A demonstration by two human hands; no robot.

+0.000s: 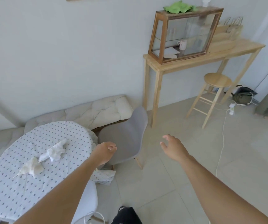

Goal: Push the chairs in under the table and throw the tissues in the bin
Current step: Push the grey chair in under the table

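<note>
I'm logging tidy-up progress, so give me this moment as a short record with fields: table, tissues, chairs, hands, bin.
table: round table in a dotted white cloth
tissues: crumpled white tissues, lying on the cloth, none picked up
chairs: grey shell chair with wooden legs, pulled out from the table; white chair at the near edge
left hand: empty, in front of the grey chair
right hand: open, empty, over the floor
bin: not in view

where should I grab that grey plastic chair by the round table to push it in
Grip the top edge of the curved backrest of the grey plastic shell chair, coming from behind it, on the open floor side. Its seat already faces the round table with the dotted cloth, and both hands, left and right, are open nearby.
</note>
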